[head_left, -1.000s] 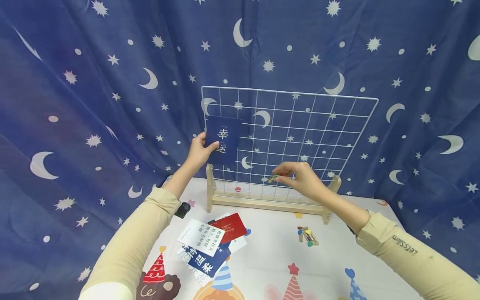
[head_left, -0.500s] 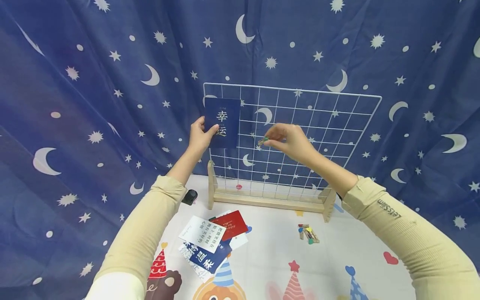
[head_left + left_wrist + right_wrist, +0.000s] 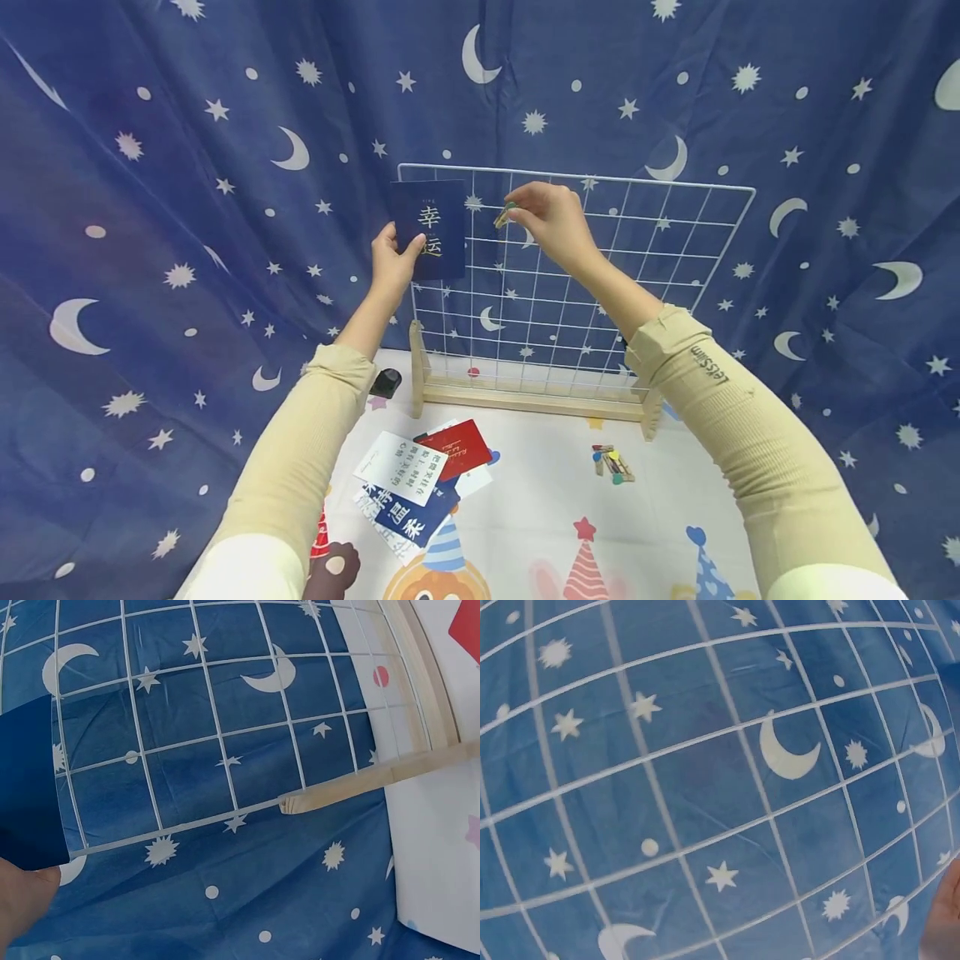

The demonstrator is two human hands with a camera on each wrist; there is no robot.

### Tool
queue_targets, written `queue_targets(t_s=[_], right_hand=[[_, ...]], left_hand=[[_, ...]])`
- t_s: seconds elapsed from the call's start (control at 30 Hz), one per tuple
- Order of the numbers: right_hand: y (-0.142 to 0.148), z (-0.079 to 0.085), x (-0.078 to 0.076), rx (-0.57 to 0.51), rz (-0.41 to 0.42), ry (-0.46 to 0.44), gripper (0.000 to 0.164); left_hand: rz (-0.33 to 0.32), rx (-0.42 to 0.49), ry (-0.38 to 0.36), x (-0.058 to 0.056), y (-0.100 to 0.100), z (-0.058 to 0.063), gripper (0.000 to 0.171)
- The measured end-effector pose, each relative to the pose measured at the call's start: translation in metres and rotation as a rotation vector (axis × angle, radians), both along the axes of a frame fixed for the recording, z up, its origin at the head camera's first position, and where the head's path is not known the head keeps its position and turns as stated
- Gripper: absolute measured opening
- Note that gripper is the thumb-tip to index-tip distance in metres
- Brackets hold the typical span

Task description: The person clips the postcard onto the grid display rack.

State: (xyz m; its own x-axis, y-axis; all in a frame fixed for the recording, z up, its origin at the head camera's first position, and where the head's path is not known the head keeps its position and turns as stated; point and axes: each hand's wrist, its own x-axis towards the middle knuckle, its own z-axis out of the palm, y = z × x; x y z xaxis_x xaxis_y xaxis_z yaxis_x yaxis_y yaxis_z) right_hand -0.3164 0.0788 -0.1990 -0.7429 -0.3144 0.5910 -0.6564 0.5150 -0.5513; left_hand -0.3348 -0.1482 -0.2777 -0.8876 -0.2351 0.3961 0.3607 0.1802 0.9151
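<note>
My left hand (image 3: 393,260) grips a dark blue card (image 3: 446,233) with gold and white characters, thumb on its front. The card stands upright against the upper left of a white wire grid (image 3: 570,275), its top edge just below the grid's top wire. In the left wrist view the blue card (image 3: 26,787) overlaps the grid's corner. To the right of the card, my right hand (image 3: 555,221) pinches a small wooden clothespin (image 3: 502,218) with a green end, in front of the grid. Only the edge of the right hand (image 3: 941,919) shows in the right wrist view.
A wooden stand (image 3: 525,398) carries the grid on a white patterned tablecloth (image 3: 540,492). A pile of cards, with a red card (image 3: 459,448) and a white card (image 3: 401,467), lies at front left. Several clothespins (image 3: 613,465) lie at right. A black object (image 3: 386,382) sits by the stand.
Both hands have risen along the grid. The left hand has brought the card up near the top wire; the right hand has carried the clothespin up and left, closer to the card.
</note>
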Motion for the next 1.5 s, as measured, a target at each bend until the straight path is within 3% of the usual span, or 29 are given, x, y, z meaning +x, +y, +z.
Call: queue_targets(t_s=[0.37,0.47,0.67,0.9,1.33,1.5], right_hand=[[-0.038,-0.007,-0.025,-0.354,-0.020,0.044,0.020],[-0.047,-0.011,-0.029,-0.407,-0.031,0.031,0.020],[-0.053,-0.025,-0.039,-0.466,-0.103,-0.008,0.020],[-0.049,-0.032,-0.048,-0.535,-0.116,0.016,0.018],[-0.065,-0.021,-0.050,-0.572,-0.212,-0.008,0.016],[-0.069,-0.017,-0.053,-0.575,-0.214,0.002,0.016]], left_hand=[[0.025,0.051,0.010,-0.009,-0.002,-0.005,0.032],[0.031,0.046,0.024,-0.012,-0.004,-0.005,0.032],[-0.015,0.045,0.067,-0.018,-0.002,-0.005,0.034],[-0.062,0.037,0.069,-0.023,0.007,-0.007,0.035],[-0.061,0.046,0.096,-0.027,0.011,-0.005,0.034],[-0.081,0.049,0.113,-0.031,0.013,-0.005,0.035]])
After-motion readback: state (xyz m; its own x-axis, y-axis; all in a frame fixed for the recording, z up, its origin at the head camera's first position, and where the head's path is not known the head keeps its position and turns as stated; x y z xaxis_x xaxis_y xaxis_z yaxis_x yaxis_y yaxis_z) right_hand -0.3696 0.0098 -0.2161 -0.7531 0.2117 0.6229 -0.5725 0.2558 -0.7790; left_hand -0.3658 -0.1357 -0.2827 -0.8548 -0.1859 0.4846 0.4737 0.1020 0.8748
